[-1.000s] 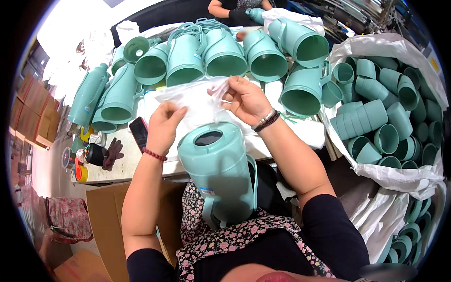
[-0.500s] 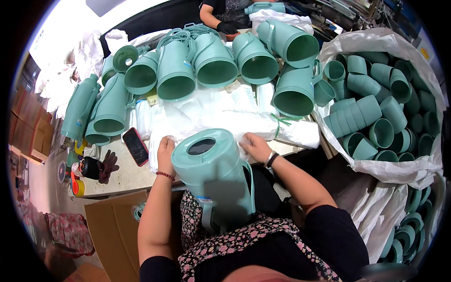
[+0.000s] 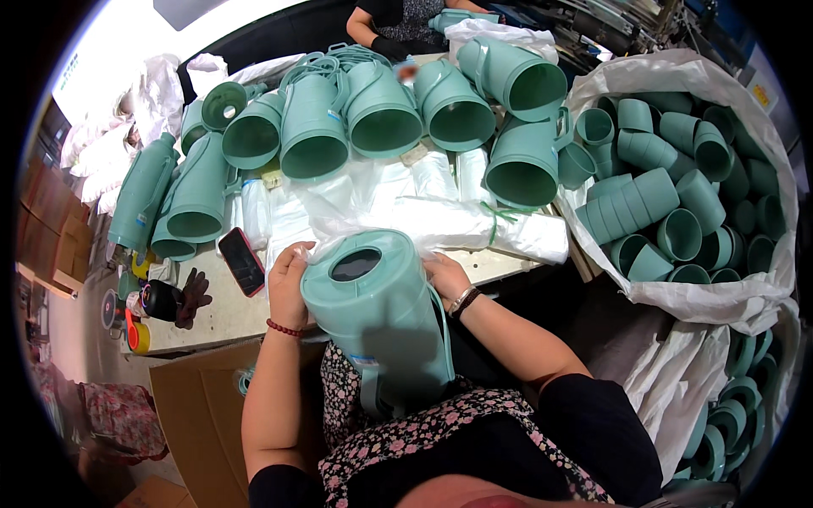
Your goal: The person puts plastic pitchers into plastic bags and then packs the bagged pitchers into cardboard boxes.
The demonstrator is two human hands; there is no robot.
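A green thermos flask shell (image 3: 373, 292) rests on my lap against the table edge, its base with a round dark hole facing up and its handle toward my right. My left hand (image 3: 289, 275) is closed on the edge of a clear plastic bag (image 3: 332, 216) just left of the shell's base. On the other side my right hand (image 3: 446, 278) is closed, with the same thin plastic at its fingertips. The bag spreads on the table behind the shell; its mouth is partly hidden by the shell.
Several green flask shells (image 3: 385, 118) lie across the table. White bundles of bags (image 3: 525, 235), a phone (image 3: 242, 261) and dark gloves (image 3: 194, 298) are nearby. At right stands a white sack (image 3: 707, 296) of green cups; at left below, a cardboard box (image 3: 199, 415). Opposite sits another person (image 3: 406, 25).
My right hand has come in closer to the shell, and my left hand has shifted slightly left. The plastic has risen behind the shell's base. Across the table, the person's gloved hand has moved left.
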